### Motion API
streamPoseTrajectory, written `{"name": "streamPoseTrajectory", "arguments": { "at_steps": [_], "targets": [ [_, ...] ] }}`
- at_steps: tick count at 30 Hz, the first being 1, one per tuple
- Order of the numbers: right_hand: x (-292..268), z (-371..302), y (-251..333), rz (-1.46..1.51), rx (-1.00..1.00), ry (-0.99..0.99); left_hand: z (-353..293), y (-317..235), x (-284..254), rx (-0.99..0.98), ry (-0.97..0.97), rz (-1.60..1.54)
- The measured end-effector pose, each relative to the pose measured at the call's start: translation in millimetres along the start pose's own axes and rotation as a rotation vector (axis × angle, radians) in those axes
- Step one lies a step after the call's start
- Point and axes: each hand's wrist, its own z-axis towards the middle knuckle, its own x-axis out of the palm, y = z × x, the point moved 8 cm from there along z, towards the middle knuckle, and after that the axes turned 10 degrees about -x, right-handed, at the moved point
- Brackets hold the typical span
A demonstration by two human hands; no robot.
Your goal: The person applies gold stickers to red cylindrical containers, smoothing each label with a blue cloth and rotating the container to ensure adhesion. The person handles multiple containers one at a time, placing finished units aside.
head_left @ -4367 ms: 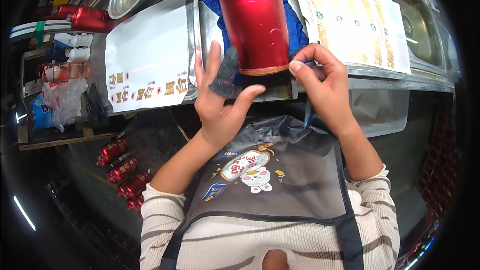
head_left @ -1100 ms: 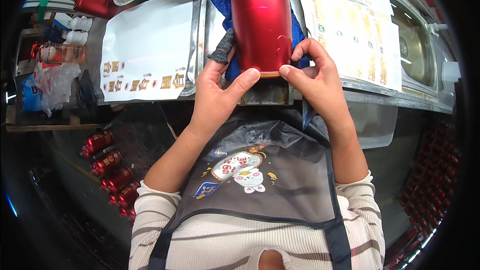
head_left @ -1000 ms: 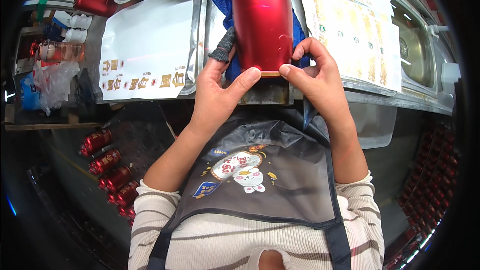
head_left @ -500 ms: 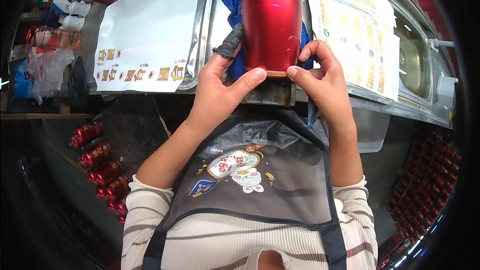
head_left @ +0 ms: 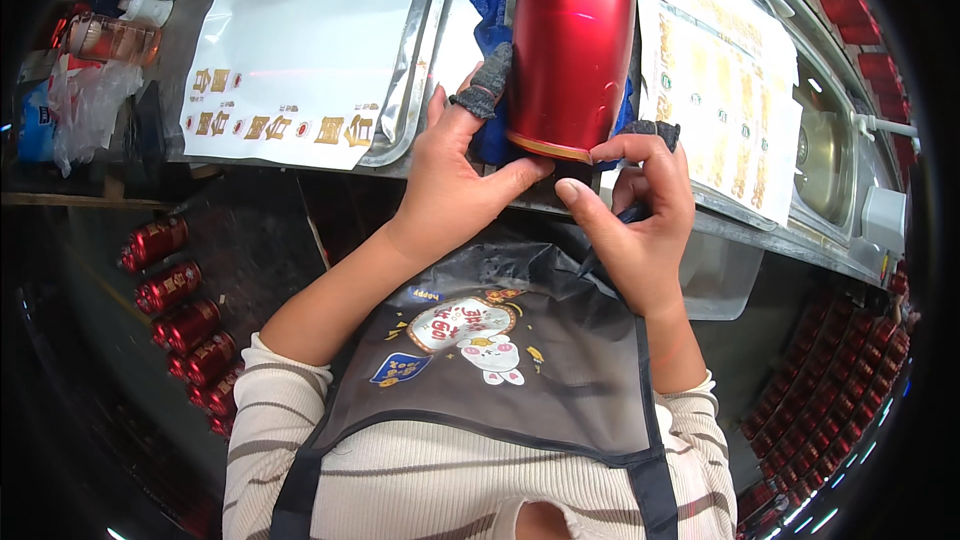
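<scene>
A glossy red bottle [head_left: 570,45] lies lengthwise in front of me on a blue cloth [head_left: 487,10], its gold-rimmed end [head_left: 548,149] toward me. My left hand [head_left: 450,165] grips its left side, thumb by the gold rim and a grey knitted sleeve on one finger. The index fingertip of my right hand [head_left: 645,205] touches the rim's right corner, and its thumb is lifted off below. Curled lower fingers of that hand hold a thin dark pointed tool [head_left: 592,258], mostly hidden; its exact kind is unclear.
To the left, a metal tray [head_left: 415,90] carries a white sheet with gold decals [head_left: 290,60]. Another decal sheet [head_left: 715,105] lies to the right, beside a steel basin [head_left: 825,150]. Red bottles [head_left: 165,285] stand low at left, more [head_left: 830,380] at right. A clear plastic bin [head_left: 725,275] sits under the counter edge.
The bottle and both hands have shifted right in the picture, and the bottle tilts slightly. My right thumb has come away from the rim, while the index finger has moved onto it.
</scene>
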Motion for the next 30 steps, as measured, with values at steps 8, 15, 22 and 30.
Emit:
{"name": "streamPoseTrajectory", "arguments": {
  "at_steps": [8,15,22,30],
  "targets": [
    [4.8,-7.7,-15.1,0.308,0.269,-0.051,-2.1,-26.8,-2.3,0.206,-0.134,0.241],
    [1.4,-6.5,-12.3,0.595,0.483,-0.034,-8.1,-35.9,0.3,0.358,-0.196,0.436],
    [3.5,0.6,-14.7,0.368,0.389,-0.008,-8.3,-48.0,0.7,0.447,-0.195,0.537],
    [-1.3,6.4,-10.6,0.190,0.187,0.026,0.5,-41.1,4.0,0.434,-0.114,0.537]
  ]
}}
